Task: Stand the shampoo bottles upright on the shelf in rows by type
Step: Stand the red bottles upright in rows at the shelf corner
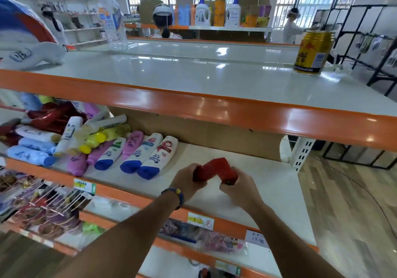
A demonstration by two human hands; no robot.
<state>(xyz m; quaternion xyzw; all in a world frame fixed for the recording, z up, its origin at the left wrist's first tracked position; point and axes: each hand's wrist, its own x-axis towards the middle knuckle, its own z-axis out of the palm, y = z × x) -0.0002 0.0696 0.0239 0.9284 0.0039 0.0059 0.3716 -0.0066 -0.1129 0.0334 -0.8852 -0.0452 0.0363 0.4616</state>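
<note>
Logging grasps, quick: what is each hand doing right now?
Left hand: closed, grips a red bottle.
Right hand: closed, grips a second red bottle that leans against the first.

- The left hand is curled round the lower end of a red bottle, with the back of the hand toward the camera.
- The right hand grips a second red bottle near its bottom end, fingers wrapped beneath it.
- The two hands sit near each other without touching; blur hides the finer finger detail.
- The left forearm and right forearm are bare and converge toward the hands.
- A dark blue wristband with a yellow patch circles the left wrist.
</note>
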